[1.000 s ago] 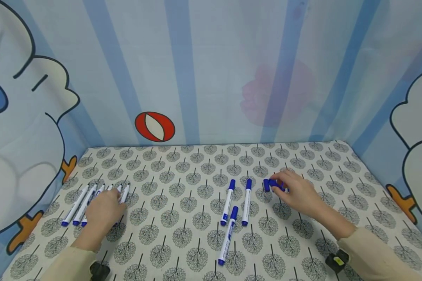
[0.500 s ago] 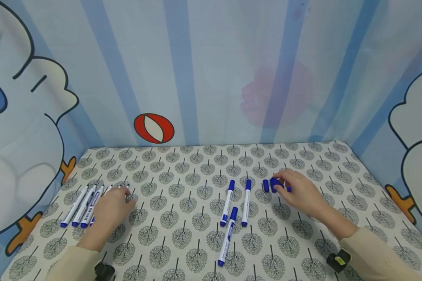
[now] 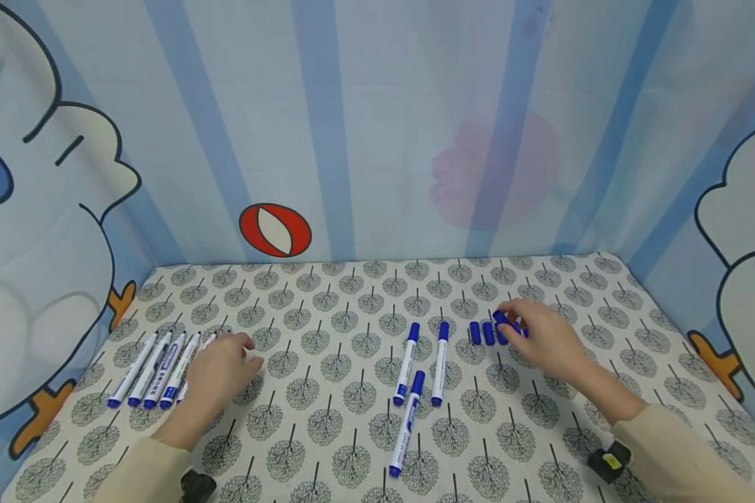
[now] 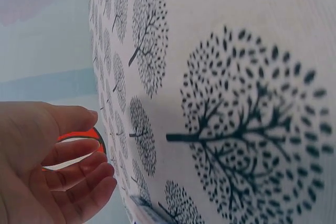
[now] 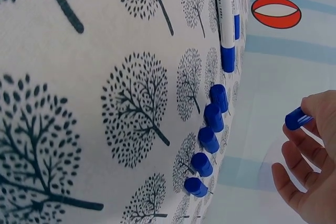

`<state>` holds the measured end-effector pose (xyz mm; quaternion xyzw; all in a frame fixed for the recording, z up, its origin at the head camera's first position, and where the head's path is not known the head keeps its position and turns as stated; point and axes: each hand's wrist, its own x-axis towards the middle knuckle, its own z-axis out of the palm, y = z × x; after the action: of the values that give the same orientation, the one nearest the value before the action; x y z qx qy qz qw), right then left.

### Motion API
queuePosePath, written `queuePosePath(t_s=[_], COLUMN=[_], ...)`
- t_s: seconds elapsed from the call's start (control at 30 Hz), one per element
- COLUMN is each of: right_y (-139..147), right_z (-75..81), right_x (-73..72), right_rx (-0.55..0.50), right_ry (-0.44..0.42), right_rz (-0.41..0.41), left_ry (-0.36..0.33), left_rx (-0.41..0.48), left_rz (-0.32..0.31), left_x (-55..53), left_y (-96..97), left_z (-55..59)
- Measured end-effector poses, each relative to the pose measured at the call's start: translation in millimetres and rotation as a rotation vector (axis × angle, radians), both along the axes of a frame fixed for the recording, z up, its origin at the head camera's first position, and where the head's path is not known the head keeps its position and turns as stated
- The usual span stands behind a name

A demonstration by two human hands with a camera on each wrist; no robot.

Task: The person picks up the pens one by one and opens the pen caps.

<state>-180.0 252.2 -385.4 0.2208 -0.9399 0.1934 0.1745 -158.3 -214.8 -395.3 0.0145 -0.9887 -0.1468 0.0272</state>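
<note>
My right hand (image 3: 546, 339) pinches a blue marker cap (image 5: 297, 120) between thumb and forefinger. It holds the cap just over a row of upright-looking blue caps (image 3: 489, 334), apart from them in the right wrist view. The hand partly covers the row in the head view. My left hand (image 3: 219, 369) is raised off the cloth, its fingers loosely bent and nothing between them, as the left wrist view shows. Just left of it lie several uncapped white markers (image 3: 157, 374), side by side with their tips away from me. The hand hides part of the rightmost ones.
Between the hands lie three capped markers (image 3: 440, 365), two side by side and one marker (image 3: 407, 423) nearer me. A tree-print cloth (image 3: 327, 454) covers the table. A striped cartoon curtain (image 3: 390, 126) rises behind the table and along both sides.
My left hand has moved right, away from the uncapped markers, uncovering more of them. The right hand has shifted slightly right along the row, and more caps show beside it.
</note>
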Motion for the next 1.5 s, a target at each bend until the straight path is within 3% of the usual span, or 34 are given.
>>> queuePosePath(t_s=[0.4,1.03,1.37,1.5], right_y=[16.1,48.1,59.0,59.7], right_z=[-0.7,-9.9,-18.7,-22.5], right_x=[-7.3,-18.1,-21.4,-23.2], right_rx=[-0.011,-0.026,0.017,0.017], right_ry=[-0.042,-0.286,-0.315,-0.33], right_rz=[-0.055,-0.184,-0.223,-0.228], left_ry=[0.029,0.114,0.161,0.146], left_rx=[0.016,0.057,0.07,0.092], left_rz=[-0.078,-0.175,-0.27,-0.292], left_x=[-1.2,-8.7,-12.9,-14.6], left_y=[19.3,61.1,83.2,93.1], left_z=[-3.6,-12.4,-8.8,-5.4])
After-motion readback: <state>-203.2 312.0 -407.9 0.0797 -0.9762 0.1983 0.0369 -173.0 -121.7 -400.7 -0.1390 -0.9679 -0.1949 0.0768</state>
